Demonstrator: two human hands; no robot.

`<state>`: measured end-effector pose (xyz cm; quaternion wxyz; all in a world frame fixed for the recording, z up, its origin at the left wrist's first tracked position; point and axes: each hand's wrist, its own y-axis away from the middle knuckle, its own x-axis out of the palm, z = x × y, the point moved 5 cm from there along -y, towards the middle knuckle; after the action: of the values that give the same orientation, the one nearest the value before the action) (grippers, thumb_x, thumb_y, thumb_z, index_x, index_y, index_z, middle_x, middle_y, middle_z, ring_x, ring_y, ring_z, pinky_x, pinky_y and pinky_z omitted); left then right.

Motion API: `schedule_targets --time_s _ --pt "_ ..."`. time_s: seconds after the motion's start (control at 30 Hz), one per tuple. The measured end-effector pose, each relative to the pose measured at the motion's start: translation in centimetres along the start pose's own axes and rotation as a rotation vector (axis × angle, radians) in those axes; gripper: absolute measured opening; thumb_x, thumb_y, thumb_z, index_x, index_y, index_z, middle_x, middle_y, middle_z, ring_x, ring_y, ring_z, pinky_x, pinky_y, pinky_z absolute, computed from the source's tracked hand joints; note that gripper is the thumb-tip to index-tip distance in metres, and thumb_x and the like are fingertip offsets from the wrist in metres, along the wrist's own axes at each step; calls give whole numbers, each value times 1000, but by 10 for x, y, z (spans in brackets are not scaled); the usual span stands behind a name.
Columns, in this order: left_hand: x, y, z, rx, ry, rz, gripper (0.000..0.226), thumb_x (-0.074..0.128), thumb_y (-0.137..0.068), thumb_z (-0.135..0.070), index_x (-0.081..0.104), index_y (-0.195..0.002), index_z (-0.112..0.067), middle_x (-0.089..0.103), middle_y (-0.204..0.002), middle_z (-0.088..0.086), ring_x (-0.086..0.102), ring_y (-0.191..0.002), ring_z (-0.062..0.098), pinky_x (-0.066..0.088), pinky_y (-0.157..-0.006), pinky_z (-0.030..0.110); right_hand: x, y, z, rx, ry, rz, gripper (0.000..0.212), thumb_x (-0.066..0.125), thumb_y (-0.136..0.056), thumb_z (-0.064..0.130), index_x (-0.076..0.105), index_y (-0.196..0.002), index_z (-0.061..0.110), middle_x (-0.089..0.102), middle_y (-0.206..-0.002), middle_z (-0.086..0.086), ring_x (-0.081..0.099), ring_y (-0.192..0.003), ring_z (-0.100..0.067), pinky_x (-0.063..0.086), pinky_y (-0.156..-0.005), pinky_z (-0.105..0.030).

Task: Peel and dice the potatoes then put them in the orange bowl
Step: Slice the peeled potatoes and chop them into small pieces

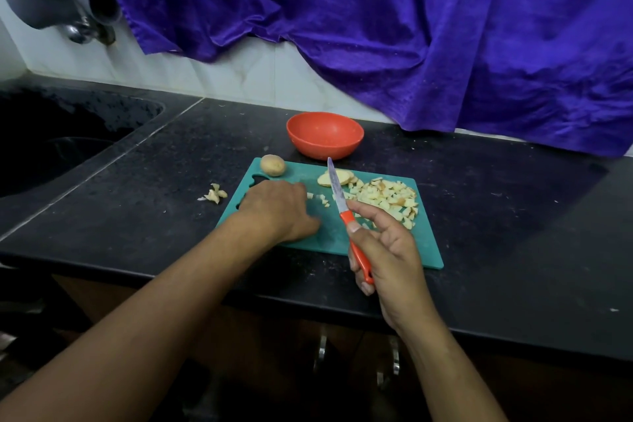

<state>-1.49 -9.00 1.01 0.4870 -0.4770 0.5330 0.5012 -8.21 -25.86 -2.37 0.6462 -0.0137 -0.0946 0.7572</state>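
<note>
A teal cutting board [424, 250] lies on the black counter. A pile of diced potato [387, 199] covers its right side, with a few potato slices [337, 177] behind it. A whole unpeeled potato [272, 165] sits at the board's far left corner. My left hand [277, 209] rests palm down on the board, fingers toward a few loose dice [320, 199]. My right hand [383, 250] grips an orange-handled knife [337, 192], blade pointing away and raised over the board. The empty orange bowl [324, 135] stands just behind the board.
A small heap of potato peel [214, 195] lies on the counter left of the board. A dark sink [61, 147] is sunk into the counter at far left, with a tap [78, 31] above. Purple cloth [411, 27] hangs over the back wall.
</note>
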Motion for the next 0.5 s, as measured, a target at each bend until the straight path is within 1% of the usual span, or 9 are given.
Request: schedule_targets --time_s 0.07,0.13,0.23,0.3,0.4,0.47,0.5 --pt "-1 1 1 82 -6 -22 38 55 -91 -56 52 -105 -21 62 -107 5 54 -91 25 47 -77 39 0 1 1 -2 0 3 30 60 -103 22 64 -132 30 55 -61 -9 38 -42 -13 30 -36 -23" --pt "-4 3 1 188 -13 -36 35 57 -91 -56 52 -100 -22 58 -102 0 52 -89 21 48 -80 39 0 1 1 -1 1 3 31 60 -103 21 64 -132 30 55 -61 -9 38 -43 -13 30 -36 -24" --pt "-6 0 4 350 -2 -14 32 63 -88 -59 58 -104 -30 52 -101 -9 53 -92 16 50 -86 38 0 2 3 3 2 2 31 60 -103 21 64 -133 31 55 -61 -8 38 -43 -12 31 -37 -24" --pt "-7 -4 8 445 19 6 30 66 -86 -59 59 -105 -37 51 -102 -13 55 -94 12 51 -87 39 0 2 3 9 10 -2 31 60 -103 22 64 -133 32 55 -61 -8 39 -44 -12 31 -37 -23" --pt "-8 -6 14 547 81 14 27 70 -86 -55 62 -106 -39 53 -102 -16 53 -87 1 46 -81 30 1 2 2 9 19 -6 31 60 -103 23 64 -132 33 55 -61 -8 39 -44 -12 31 -37 -24" --pt "-8 -7 18 575 137 15 26 73 -86 -51 64 -107 -39 54 -102 -18 51 -85 -6 42 -77 24 1 2 3 8 24 -12 31 60 -103 22 64 -131 33 55 -60 -8 39 -44 -12 31 -37 -24" --pt "-7 -7 21 576 172 14 28 75 -86 -51 64 -109 -40 55 -103 -19 52 -86 -7 43 -77 23 1 2 3 10 28 -14 31 60 -103 22 65 -131 33 55 -61 -8 39 -44 -12 32 -37 -24"
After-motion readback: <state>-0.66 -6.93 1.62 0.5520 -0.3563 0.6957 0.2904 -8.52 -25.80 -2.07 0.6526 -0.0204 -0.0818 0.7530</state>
